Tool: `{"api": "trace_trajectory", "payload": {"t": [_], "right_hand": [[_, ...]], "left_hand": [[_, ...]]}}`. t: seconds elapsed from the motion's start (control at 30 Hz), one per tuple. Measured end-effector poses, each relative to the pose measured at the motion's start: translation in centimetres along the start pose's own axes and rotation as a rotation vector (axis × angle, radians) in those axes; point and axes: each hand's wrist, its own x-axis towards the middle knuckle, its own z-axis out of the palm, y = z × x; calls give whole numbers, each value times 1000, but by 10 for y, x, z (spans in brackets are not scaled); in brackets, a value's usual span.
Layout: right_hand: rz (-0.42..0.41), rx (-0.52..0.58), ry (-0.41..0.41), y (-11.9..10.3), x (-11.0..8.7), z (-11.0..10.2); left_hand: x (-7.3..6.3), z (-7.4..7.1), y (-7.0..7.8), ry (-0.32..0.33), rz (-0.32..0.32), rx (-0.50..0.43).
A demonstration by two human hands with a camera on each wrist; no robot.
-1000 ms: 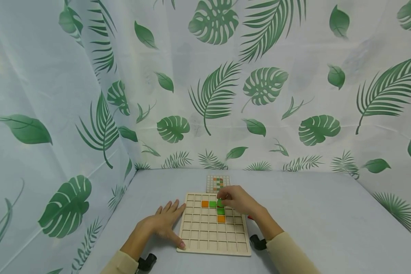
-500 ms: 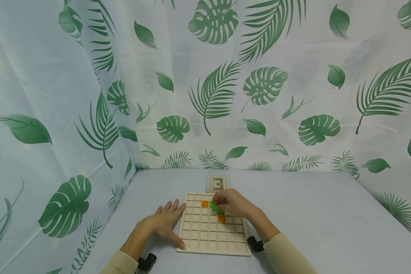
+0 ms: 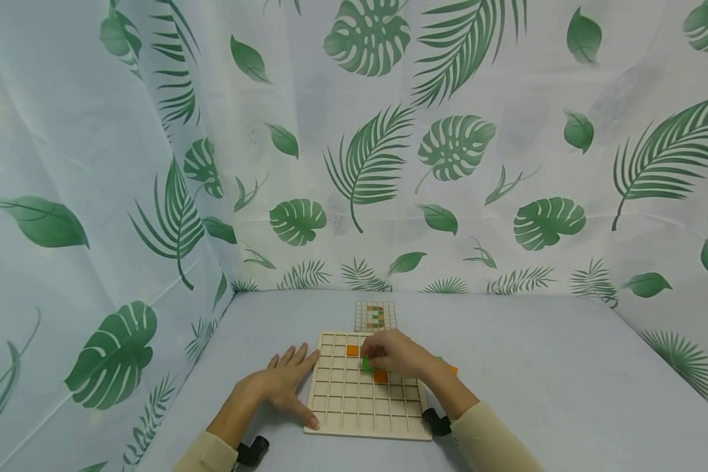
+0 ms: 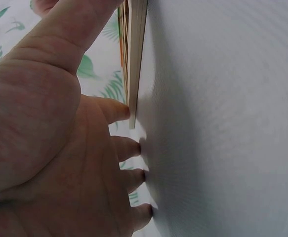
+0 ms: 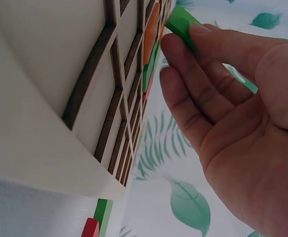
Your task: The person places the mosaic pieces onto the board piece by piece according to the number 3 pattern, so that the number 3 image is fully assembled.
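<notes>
A pale wooden grid board (image 3: 354, 414) lies on the table with square tiles in some cells. My left hand (image 3: 276, 387) lies spread at its left side, fingertips on the table and thumb on the near left corner. Above the board's upper middle, my right hand (image 3: 400, 354) pinches a green square tile (image 5: 182, 25) between thumb and fingers, tilted in the right wrist view. Close by sit an orange tile (image 3: 353, 351) and a second orange tile (image 3: 380, 376). In the right wrist view, a green tile (image 5: 151, 69) shows low on the board; the hand hides others in the head view.
Behind the board lies a small card (image 3: 361, 316) printed with a grid of coloured squares. Loose tiles lie right of the board, among them an orange tile (image 3: 454, 370) partly behind the right forearm and a red tile (image 5: 90, 228). A leaf-patterned curtain (image 3: 484, 249) rises behind the table.
My right hand has shifted left and slightly nearer over the board, carrying the green tile. An orange loose tile now shows beside the right forearm. My left hand has stayed still.
</notes>
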Motion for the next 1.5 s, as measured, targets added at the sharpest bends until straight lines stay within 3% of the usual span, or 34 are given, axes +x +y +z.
{"api": "trace_trajectory", "payload": {"t": [0.8, 1.5], "right_hand": [[-40, -21, -40, -4, 0, 5], [43, -24, -59, -4, -1, 7]], "left_hand": [[1, 1, 1, 1, -16, 13], [2, 2, 0, 11, -10, 11]]}}
